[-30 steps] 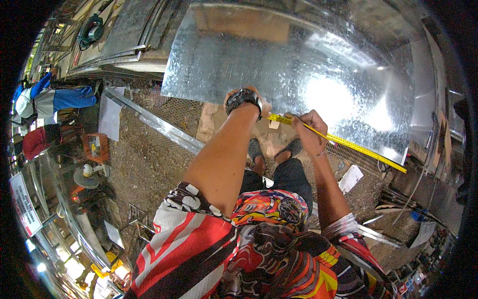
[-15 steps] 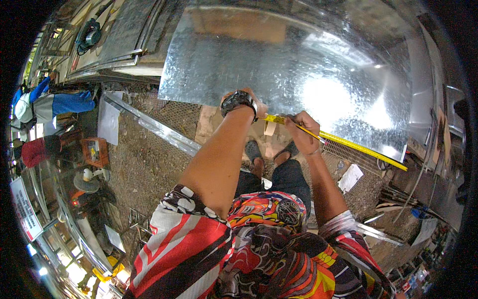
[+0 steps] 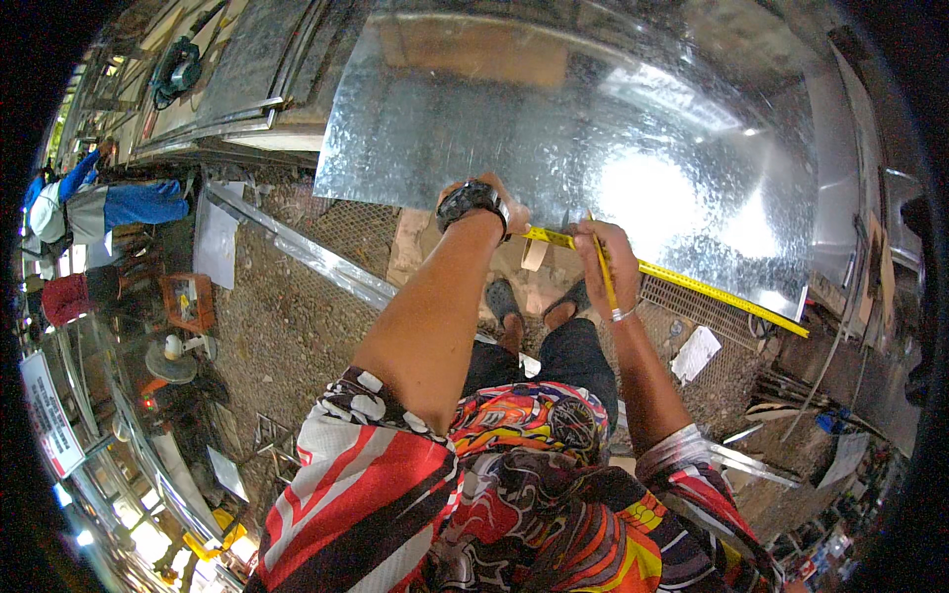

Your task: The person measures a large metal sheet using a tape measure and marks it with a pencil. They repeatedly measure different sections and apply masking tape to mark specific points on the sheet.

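Observation:
A shiny metal sheet (image 3: 474, 148) lies in front of me on the work surface. Along its near edge stretches a yellow tape measure (image 3: 727, 296), its free end past the sheet's right corner. My left hand (image 3: 509, 205), with a black watch on its wrist, is closed round the tape's left part at that edge; the fingers' undersides are hidden. A yellow pencil (image 3: 606, 277) is gripped in my right hand (image 3: 615, 252), its upper end at the sheet's edge beside the tape. Part of the tape passes behind this hand.
A power tool (image 3: 178, 72) rests on a bench at the far left. Below it a person in blue trousers (image 3: 143, 205) is at work. Metal strips (image 3: 297, 244) lie across the gravelly floor, near an orange crate (image 3: 188, 301). White paper (image 3: 696, 354) lies right of my feet.
My right hand has turned, swinging the pencil from a slant down to the right to nearly upright. My left hand and the tape have stayed almost still.

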A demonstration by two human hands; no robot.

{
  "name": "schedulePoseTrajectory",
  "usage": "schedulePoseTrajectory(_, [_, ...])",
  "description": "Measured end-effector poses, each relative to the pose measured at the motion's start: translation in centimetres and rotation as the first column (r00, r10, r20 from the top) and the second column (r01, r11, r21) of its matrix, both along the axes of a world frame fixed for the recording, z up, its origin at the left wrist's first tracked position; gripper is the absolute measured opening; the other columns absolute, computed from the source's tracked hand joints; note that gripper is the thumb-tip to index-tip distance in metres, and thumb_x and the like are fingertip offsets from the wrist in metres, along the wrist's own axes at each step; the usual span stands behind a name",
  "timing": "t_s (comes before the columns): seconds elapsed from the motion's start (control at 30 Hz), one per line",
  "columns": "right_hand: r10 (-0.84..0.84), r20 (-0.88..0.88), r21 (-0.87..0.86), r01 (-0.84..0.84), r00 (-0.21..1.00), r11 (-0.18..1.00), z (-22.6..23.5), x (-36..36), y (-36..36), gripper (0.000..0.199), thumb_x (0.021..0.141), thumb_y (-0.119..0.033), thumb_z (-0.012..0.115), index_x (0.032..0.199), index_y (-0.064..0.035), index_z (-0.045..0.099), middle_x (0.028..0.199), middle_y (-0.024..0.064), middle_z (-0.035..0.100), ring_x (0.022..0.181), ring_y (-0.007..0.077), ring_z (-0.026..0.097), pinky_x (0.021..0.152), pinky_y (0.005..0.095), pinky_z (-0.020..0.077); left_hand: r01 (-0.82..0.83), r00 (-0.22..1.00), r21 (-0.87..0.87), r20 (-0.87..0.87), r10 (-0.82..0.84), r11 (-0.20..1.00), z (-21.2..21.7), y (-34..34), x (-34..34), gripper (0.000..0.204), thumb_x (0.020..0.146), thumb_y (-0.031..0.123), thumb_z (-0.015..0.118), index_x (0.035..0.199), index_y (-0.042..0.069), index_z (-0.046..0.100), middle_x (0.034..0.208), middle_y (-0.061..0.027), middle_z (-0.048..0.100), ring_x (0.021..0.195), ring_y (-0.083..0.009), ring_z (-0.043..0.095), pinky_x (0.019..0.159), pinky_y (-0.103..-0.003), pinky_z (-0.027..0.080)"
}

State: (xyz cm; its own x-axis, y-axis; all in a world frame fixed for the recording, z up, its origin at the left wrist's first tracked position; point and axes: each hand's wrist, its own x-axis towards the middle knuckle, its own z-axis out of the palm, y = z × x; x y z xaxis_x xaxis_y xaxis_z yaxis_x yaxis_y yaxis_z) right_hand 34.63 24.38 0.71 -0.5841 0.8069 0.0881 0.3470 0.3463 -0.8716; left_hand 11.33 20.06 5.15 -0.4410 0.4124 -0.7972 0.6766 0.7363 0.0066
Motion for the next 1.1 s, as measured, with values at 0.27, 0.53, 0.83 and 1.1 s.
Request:
schedulePoseTrajectory(0.27, [0.116,0.199,0.321,-0.176,0.973,0.93,4.7,3.2,-1.5,0.032,0.098,-0.02,0.066,0.125,-0.0041,0.068,0.133,0.0203,0.065,0.125,0.0386,0.058,0.109,0.0535,0.0401,0.011,0.999,0.229,0.03,-0.018,0.973,2.3,-4.7,0.1,0.062,0.079,0.055,0.076,0.116,0.006,0.078,0.116,-0.0186,0.076,0.11,-0.0371,0.073,0.097,-0.045,0.058])
schedulePoseTrajectory(0.53, [0.095,0.062,-0.156,-0.084,0.994,0.984,7.3,7.7,-9.3,0.035,0.11,-0.021,0.049,0.132,0.0019,0.065,0.12,0.0169,0.068,0.107,0.0255,0.066,0.093,0.0412,0.0542,-0.087,0.996,0.112,0.025,0.085,0.99,6.4,-23.4,3.7,0.066,0.081,0.065,0.074,0.095,0.001,0.076,0.093,-0.024,0.075,0.091,-0.0421,0.073,0.081,-0.052,0.058])
schedulePoseTrajectory(0.83, [-0.115,0.068,-0.21,0.126,0.991,0.969,-5.9,-0.2,-6.2,0.036,0.1,-0.026,0.074,0.127,-0.003,0.067,0.088,-0.0018,0.054,0.068,0.0066,0.046,0.062,0.0254,0.04,-0.246,0.969,0.022,0.036,0.245,0.969,5.7,-30.7,6.7,0.068,0.078,0.069,0.075,0.091,0.003,0.076,0.088,-0.0231,0.074,0.091,-0.0425,0.073,0.081,-0.052,0.057])
schedulePoseTrajectory(1.1, [-0.406,0.0,-0.809,0.238,0.914,0.537,-1.3,-3.1,-6.4,0.033,0.092,-0.032,0.084,0.108,-0.0048,0.072,0.078,-0.0075,0.053,0.064,0.0044,0.044,0.056,0.0254,0.0351,-0.273,0.956,-0.019,0.106,0.273,0.962,3.8,-32.9,7.7,0.068,0.078,0.071,0.075,0.091,0.003,0.076,0.092,-0.0225,0.075,0.092,-0.0414,0.074,0.082,-0.051,0.058])
